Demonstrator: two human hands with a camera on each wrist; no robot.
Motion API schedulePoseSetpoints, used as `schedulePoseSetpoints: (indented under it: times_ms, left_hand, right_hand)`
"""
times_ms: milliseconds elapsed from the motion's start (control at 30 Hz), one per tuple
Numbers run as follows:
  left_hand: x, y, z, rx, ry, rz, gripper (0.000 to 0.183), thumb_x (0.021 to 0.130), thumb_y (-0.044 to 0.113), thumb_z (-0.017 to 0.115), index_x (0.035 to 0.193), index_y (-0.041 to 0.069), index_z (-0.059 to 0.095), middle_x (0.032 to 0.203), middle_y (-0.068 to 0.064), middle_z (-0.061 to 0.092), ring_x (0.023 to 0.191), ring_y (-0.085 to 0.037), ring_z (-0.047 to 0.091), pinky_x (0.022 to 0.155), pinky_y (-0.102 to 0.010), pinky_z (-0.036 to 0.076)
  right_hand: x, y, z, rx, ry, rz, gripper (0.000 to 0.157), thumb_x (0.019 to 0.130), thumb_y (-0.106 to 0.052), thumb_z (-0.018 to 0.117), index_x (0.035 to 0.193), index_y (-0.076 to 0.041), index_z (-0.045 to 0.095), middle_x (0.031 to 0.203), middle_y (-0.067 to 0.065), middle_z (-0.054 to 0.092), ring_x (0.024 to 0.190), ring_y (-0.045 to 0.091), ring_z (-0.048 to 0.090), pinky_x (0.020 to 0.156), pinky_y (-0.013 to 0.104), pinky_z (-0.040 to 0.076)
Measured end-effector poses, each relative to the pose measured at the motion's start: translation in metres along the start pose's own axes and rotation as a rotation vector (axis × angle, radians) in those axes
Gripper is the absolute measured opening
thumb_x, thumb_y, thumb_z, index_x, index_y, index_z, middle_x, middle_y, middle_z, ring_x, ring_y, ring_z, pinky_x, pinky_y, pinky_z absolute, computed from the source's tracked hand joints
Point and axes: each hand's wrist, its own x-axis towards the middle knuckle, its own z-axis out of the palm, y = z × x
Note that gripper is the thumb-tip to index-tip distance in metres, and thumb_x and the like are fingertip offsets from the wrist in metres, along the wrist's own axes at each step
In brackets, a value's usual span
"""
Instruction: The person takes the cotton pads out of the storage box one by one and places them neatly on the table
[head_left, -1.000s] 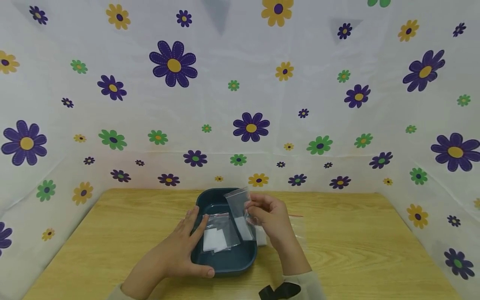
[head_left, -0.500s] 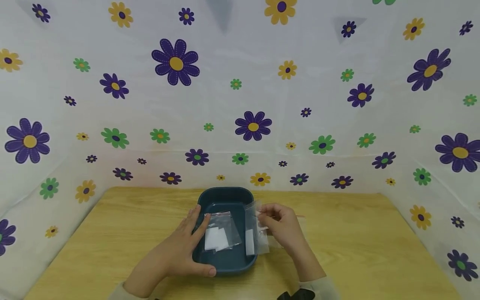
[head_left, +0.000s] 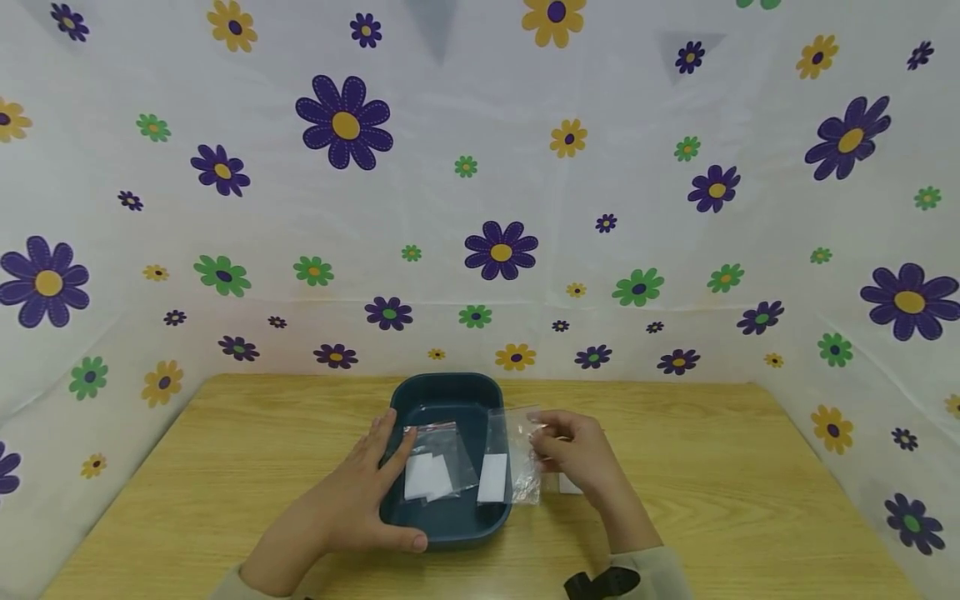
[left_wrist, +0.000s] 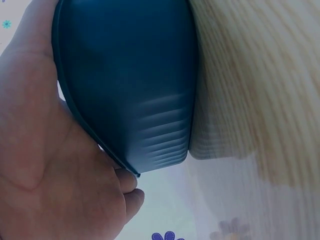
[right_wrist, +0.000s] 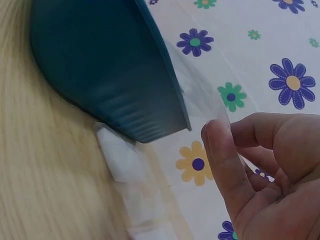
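Note:
A dark blue-green tray [head_left: 465, 529] with rounded corners stands on the table. My left hand [head_left: 348, 492] rests along its left rim, fingers spread and thumb at the near corner; the left wrist view shows the palm [left_wrist: 75, 185] against the rim. My right hand [head_left: 581, 454] pinches a clear zip-lock bag [head_left: 526, 467] between thumb and fingertips at the tray's right side. This bag holds a white rectangular piece [head_left: 492, 477] and overlaps the right rim in the head view. Inside the tray lie overlapping zip-lock bags [head_left: 459, 458] with white pieces in them.
Partly hidden behind my right hand, another white piece [head_left: 569, 484] lies on the wooden table [head_left: 720, 500]. Bagged white pieces [right_wrist: 120, 155] lie close beside the tray wall in the right wrist view. A flower-print cloth [head_left: 420, 200] hangs behind and at both sides.
My right hand has moved right and slightly nearer, bringing the pinched bag from above the tray to its right rim, where the bag now faces the camera more broadly. My left hand stays put.

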Motion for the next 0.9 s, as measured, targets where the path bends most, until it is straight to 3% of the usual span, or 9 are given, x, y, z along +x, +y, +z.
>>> schedulePoseSetpoints:
  times_ms: [267,500,900]
  left_hand:
    - [-0.001,-0.001,0.003,-0.012,-0.014,-0.017,0.127,0.065,0.089,0.062,0.161,0.022,0.015,0.168,-0.016,-0.007,0.153,-0.042,0.003,0.113,-0.066,0.026]
    - [-0.001,-0.002,0.004,0.003,0.003,-0.001,0.127,0.065,0.089,0.061,0.162,0.022,0.014,0.167,-0.017,-0.007,0.153,-0.043,0.003,0.114,-0.065,0.025]
    - [-0.001,-0.001,0.003,0.01,0.024,0.032,0.127,0.066,0.089,0.06,0.161,0.018,0.016,0.166,-0.021,-0.005,0.152,-0.046,0.005,0.113,-0.066,0.026]
  right_hand:
    - [-0.005,-0.007,-0.011,0.064,-0.041,-0.024,0.029,0.095,-0.002,0.063,0.124,-0.006,0.068,0.102,0.015,0.065,0.083,0.022,0.066,0.072,0.032,0.061]
    - [-0.01,-0.017,-0.023,0.134,-0.072,-0.068,0.033,0.097,-0.002,0.061,0.131,0.0,0.062,0.108,0.02,0.065,0.088,0.022,0.065,0.073,0.029,0.06]
    - [-0.014,-0.022,-0.043,0.13,0.013,-0.083,0.032,0.099,-0.004,0.059,0.13,-0.001,0.062,0.108,0.015,0.064,0.088,0.018,0.065,0.076,0.029,0.06]
